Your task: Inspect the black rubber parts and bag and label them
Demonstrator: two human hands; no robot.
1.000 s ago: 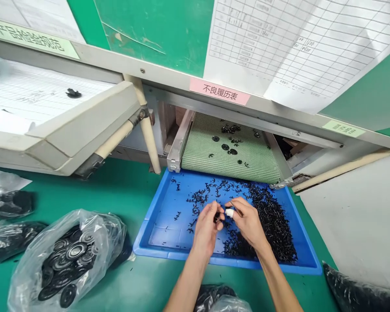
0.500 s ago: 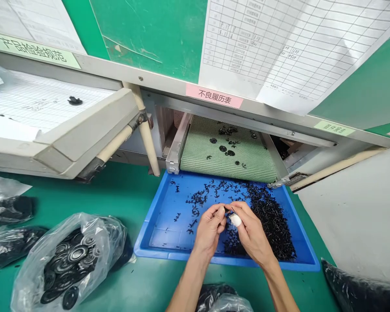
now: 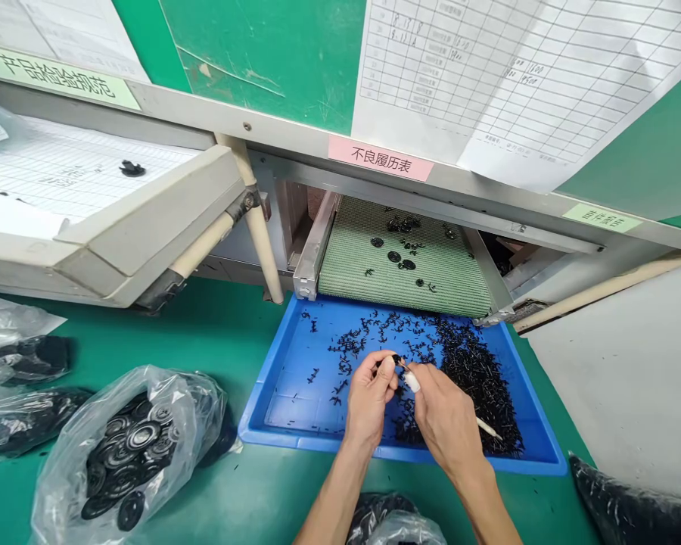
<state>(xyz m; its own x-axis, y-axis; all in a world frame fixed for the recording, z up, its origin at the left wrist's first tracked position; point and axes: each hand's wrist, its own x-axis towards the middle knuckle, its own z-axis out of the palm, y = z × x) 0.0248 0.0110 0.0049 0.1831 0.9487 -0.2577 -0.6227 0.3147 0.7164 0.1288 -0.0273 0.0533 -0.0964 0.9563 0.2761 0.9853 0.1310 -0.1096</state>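
Note:
Over the blue tray point(image 3: 255, 412), my left hand point(image 3: 370, 401) pinches a small black plastic part point(image 3: 396, 359) between thumb and fingers. My right hand point(image 3: 446, 412) is closed beside it, around a slim hand tool whose pale handle point(image 3: 489, 429) sticks out behind the palm. The tool's thin tip meets or nearly meets the part; its exact shape is too small to tell. Something white, like a wrap or finger cot point(image 3: 412, 381), covers a digit of my right hand. Many small black scraps point(image 3: 482, 378) lie heaped in the tray's right side, with others scattered further left.
A green conveyor belt point(image 3: 363, 265) carrying black parts ends above the tray. At left stands an open plastic bag point(image 3: 198, 409) of round black parts, near other filled bags point(image 3: 31, 424). A tilted grey shelf point(image 3: 153, 212) overhangs the left side. Another bag point(image 3: 629, 499) lies at lower right.
My right hand has turned, so the tool's pale handle now shows behind it. The black part remains in my left hand. The view has shifted slightly.

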